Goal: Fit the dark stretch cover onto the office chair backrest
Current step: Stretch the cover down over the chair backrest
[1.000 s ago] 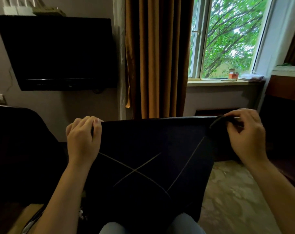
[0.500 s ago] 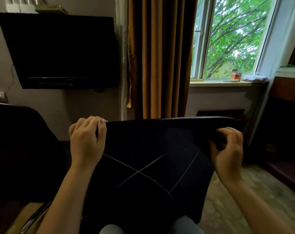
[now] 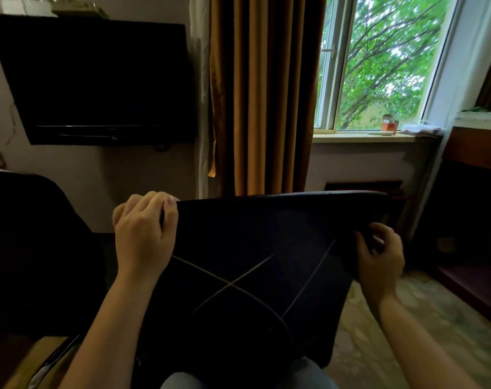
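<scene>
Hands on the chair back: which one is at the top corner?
The left hand, its fingers curled over the top left corner of the cover. The right hand holds the right side edge, lower down.

Bare forearms (image 3: 112, 318), bare left hand (image 3: 143, 237) and right hand (image 3: 380, 265); pale blue-grey trousers (image 3: 311, 374) over the knees.

The curled fingers of the left hand (image 3: 143, 237) hide the top corner of the dark stretch cover (image 3: 252, 234) that they grip. At the right hand (image 3: 379, 262), which pinches the side edge, the cover's hem is lost in shadow. Below both wrists the frame's bottom edge cuts the cover off. Left of the left hand, a black seat (image 3: 28, 248) is too dim to identify. Above the right hand, an orange container (image 3: 389, 125) is too small to tell.
</scene>
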Demonstrator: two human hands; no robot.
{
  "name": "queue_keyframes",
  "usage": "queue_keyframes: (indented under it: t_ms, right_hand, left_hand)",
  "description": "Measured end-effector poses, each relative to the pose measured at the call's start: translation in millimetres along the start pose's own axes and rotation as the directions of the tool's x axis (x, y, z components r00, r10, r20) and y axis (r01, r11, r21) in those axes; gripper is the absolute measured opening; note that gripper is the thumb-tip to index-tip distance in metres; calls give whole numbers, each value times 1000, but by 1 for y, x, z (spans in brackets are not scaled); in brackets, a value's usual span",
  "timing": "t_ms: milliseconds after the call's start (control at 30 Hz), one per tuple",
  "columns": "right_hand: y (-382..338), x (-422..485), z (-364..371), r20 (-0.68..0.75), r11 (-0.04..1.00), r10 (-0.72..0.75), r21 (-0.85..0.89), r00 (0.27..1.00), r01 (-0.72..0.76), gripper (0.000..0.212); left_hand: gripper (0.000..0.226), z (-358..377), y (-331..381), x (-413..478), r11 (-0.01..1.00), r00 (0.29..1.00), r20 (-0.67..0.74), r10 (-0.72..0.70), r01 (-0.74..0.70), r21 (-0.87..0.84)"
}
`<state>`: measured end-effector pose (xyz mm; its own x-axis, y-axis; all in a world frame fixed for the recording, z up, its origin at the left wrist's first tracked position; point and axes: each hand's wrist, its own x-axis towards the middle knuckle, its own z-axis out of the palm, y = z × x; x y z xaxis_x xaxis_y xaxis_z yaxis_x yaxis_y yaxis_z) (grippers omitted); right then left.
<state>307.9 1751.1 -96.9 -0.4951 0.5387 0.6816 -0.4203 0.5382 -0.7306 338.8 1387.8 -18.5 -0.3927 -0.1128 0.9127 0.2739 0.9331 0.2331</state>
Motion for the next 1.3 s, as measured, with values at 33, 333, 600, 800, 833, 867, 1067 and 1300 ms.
queue_keyframes:
  t_ms: [33,333,600,800,833,867,1067,1300]
  right_hand:
    - [0,-1,1,14,998,57,24,998,-57,25]
    - [-47,29,-5,-136,980,-198,6,971,201,30]
    - [-37,-14,20,-5,897,-442,-30,897,442,21]
    - [-6,-3,6,59,945,-324,-34,944,326,25]
    - [-7,5,4,-5,965,-261,-30,965,261,26]
    - [-10,11,3,-65,977,-213,-18,975,213,27]
    - [-61,2,24,-159,939,-341,-13,926,344,25]
    - [-51,-38,37,247,747,-646,7,722,665,21]
  left_hand:
    - [41,0,1,0,1000,1000,-2,4,-4,1]
    - [40,1,3,-2,1000,1000,-7,6,-6,2]
    - [41,1,4,0,1000,1000,-6,9,-9,-8]
    - [40,-2,6,-1,1000,1000,2,16,-16,-17]
    - [40,-2,7,-2,1000,1000,3,15,-15,-17]
    - [40,-2,7,-2,1000,1000,4,13,-13,-17]
    - [37,0,6,-2,1000,1000,-2,-6,6,-11]
    - [37,0,7,-1,1000,1000,4,7,-7,3]
